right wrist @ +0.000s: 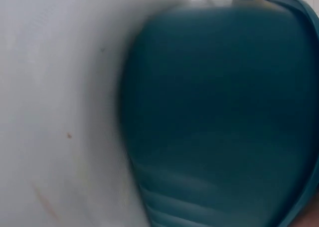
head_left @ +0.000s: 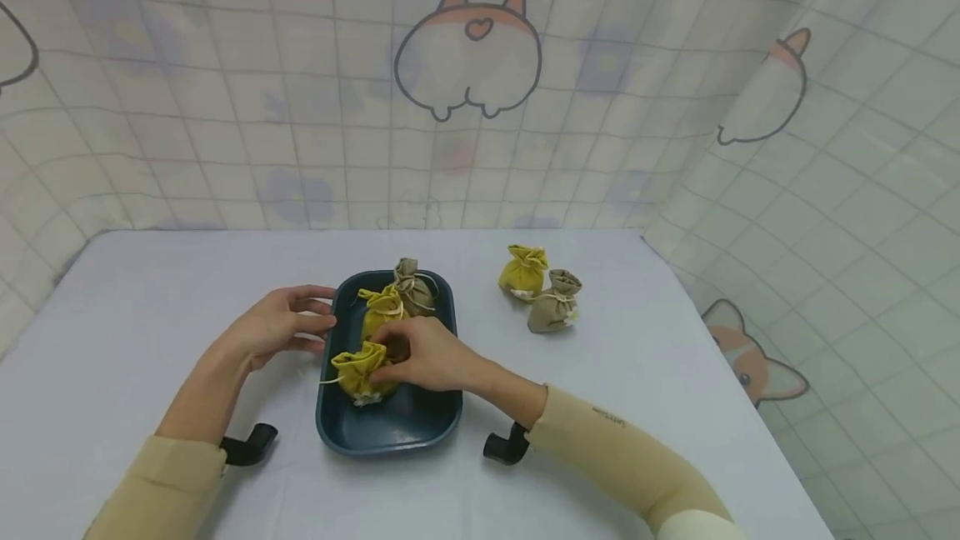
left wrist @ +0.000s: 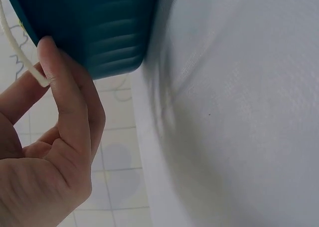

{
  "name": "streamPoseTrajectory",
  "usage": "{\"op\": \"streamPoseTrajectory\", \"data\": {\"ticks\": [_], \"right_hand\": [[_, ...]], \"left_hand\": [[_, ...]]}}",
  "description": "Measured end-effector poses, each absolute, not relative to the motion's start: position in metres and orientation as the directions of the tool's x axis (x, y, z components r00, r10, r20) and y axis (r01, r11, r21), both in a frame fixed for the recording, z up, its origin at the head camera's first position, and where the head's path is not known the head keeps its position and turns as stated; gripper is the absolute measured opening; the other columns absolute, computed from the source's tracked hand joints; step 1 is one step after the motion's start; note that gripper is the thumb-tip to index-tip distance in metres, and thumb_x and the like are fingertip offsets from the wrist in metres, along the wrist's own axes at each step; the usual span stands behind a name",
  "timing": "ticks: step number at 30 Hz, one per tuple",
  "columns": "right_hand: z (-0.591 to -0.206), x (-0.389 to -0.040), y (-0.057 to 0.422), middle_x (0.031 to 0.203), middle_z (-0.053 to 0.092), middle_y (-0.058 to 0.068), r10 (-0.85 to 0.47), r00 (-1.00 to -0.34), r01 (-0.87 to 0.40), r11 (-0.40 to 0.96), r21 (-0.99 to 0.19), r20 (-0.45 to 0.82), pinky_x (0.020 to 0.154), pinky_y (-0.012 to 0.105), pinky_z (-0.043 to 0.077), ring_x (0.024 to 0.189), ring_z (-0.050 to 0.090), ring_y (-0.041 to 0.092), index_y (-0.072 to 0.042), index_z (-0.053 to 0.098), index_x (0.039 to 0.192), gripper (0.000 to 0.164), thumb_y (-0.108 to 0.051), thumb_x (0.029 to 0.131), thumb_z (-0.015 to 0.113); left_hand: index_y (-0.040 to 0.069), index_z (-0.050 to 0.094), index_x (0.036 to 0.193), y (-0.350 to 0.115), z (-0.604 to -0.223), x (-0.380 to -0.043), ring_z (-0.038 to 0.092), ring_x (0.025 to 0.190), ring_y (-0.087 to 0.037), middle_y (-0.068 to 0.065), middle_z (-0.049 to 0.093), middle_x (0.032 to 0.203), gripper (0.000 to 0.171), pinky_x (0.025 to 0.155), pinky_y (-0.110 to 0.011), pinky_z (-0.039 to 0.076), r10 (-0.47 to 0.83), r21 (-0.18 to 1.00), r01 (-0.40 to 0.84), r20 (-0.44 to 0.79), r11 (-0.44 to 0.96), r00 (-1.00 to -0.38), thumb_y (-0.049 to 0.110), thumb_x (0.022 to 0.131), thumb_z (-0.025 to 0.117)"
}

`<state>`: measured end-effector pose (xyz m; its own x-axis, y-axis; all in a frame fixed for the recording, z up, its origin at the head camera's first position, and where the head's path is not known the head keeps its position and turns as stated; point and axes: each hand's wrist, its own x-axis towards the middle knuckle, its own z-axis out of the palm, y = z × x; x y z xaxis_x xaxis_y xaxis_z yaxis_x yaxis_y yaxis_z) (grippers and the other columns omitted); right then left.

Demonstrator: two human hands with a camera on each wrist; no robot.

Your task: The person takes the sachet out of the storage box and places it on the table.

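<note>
A dark teal tray (head_left: pixel 390 437) lies on the table with small drawstring pouches in it. My right hand (head_left: pixel 427 354) reaches over its right rim and pinches the front yellow pouch (head_left: pixel 355 373) between thumb and fingers. Behind that stand another yellow pouch (head_left: pixel 381 304) and a beige pouch (head_left: pixel 415 294). Something brownish under my right fingers is mostly hidden. My left hand (head_left: pixel 281 325) rests its loosely bent fingers against the tray's left side. Close to those fingers, in the left wrist view, hangs a pale cord (left wrist: pixel 19 50). The right wrist view shows mainly the tray's outer wall (right wrist: pixel 214 107).
To the right of the tray, a yellow pouch (head_left: pixel 522 273) and a beige pouch (head_left: pixel 554 303) stand together on the white tabletop (head_left: pixel 622 407). A grid-patterned cloth (head_left: pixel 322 65) with cartoon dogs hangs behind the table and on its right.
</note>
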<state>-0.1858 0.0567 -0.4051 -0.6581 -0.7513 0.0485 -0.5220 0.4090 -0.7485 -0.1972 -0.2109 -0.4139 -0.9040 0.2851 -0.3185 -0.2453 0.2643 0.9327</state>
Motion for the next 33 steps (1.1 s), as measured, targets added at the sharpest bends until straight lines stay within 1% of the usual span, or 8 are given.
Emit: {"op": "streamPoseTrajectory", "data": {"ticks": [4, 8, 15, 19, 24, 29, 33], "right_hand": [[-0.404, -0.186, 0.056, 0.107, 0.072, -0.001, -0.764, -0.64, -0.562, 0.399, -0.724, 0.075, 0.08, 0.017, 0.051, 0.093, 0.062, 0.009, -0.008, 0.072, 0.117, 0.034, -0.019, 0.088, 0.085], [-0.404, -0.186, 0.056, 0.108, 0.072, 0.001, -0.77, -0.629, -0.589, 0.379, -0.714, 0.11, 0.086, 0.019, 0.052, 0.097, 0.062, 0.007, -0.007, 0.072, 0.117, 0.033, -0.017, 0.088, 0.084], [-0.408, -0.184, 0.055, 0.107, 0.072, 0.002, -0.759, -0.63, -0.577, 0.317, -0.753, 0.164, 0.089, 0.029, 0.056, 0.097, 0.061, 0.006, -0.006, 0.072, 0.115, 0.026, -0.011, 0.091, 0.081], [-0.411, -0.181, 0.056, 0.107, 0.072, 0.0, -0.745, -0.644, -0.568, 0.313, -0.761, 0.174, 0.09, 0.028, 0.055, 0.097, 0.061, 0.003, -0.007, 0.072, 0.114, 0.023, -0.013, 0.092, 0.08], [-0.413, -0.179, 0.055, 0.106, 0.073, 0.001, -0.717, -0.668, -0.552, 0.3, -0.778, 0.198, 0.089, 0.023, 0.055, 0.098, 0.062, 0.002, -0.007, 0.073, 0.112, 0.02, -0.012, 0.093, 0.078], [-0.412, -0.178, 0.056, 0.108, 0.073, 0.004, -0.685, -0.698, -0.516, 0.277, -0.811, 0.21, 0.088, 0.022, 0.055, 0.1, 0.065, 0.005, -0.005, 0.073, 0.112, 0.018, -0.008, 0.094, 0.076], [-0.409, -0.176, 0.058, 0.111, 0.072, 0.005, -0.674, -0.708, -0.5, 0.267, -0.824, 0.211, 0.087, 0.022, 0.055, 0.1, 0.065, 0.005, -0.005, 0.072, 0.114, 0.02, -0.008, 0.095, 0.075]], "left_hand": [[-0.005, 0.03, 0.156, -0.211, -0.411, -0.199, 0.065, 0.103, -0.025, -0.03, 0.044, 0.145, 0.065, 0.083, -0.035, 0.06, 0.285, 0.935, -0.24, -0.311, 0.26, -0.907, 0.01, 0.102, 0.064], [-0.004, 0.031, 0.156, -0.21, -0.409, -0.2, 0.065, 0.103, -0.024, -0.03, 0.044, 0.144, 0.065, 0.084, -0.035, 0.06, 0.289, 0.938, -0.232, -0.304, 0.259, -0.908, 0.01, 0.102, 0.065], [-0.005, 0.03, 0.156, -0.21, -0.408, -0.2, 0.063, 0.107, -0.026, -0.031, 0.043, 0.145, 0.066, 0.085, -0.036, 0.06, 0.288, 0.935, -0.237, -0.311, 0.265, -0.906, 0.011, 0.103, 0.065], [-0.005, 0.029, 0.157, -0.209, -0.41, -0.198, 0.061, 0.11, -0.027, -0.03, 0.042, 0.145, 0.066, 0.085, -0.036, 0.06, 0.285, 0.932, -0.247, -0.32, 0.264, -0.904, 0.012, 0.103, 0.064], [-0.005, 0.03, 0.156, -0.208, -0.412, -0.198, 0.061, 0.107, -0.027, -0.029, 0.044, 0.144, 0.066, 0.084, -0.035, 0.06, 0.278, 0.929, -0.254, -0.327, 0.269, -0.903, 0.011, 0.103, 0.064], [-0.005, 0.03, 0.156, -0.208, -0.412, -0.198, 0.062, 0.106, -0.026, -0.029, 0.044, 0.144, 0.066, 0.084, -0.036, 0.06, 0.279, 0.93, -0.251, -0.325, 0.267, -0.904, 0.012, 0.102, 0.064], [-0.005, 0.031, 0.156, -0.209, -0.412, -0.197, 0.062, 0.106, -0.024, -0.028, 0.045, 0.142, 0.066, 0.085, -0.036, 0.06, 0.279, 0.928, -0.257, -0.331, 0.271, -0.902, 0.011, 0.102, 0.065]]}}
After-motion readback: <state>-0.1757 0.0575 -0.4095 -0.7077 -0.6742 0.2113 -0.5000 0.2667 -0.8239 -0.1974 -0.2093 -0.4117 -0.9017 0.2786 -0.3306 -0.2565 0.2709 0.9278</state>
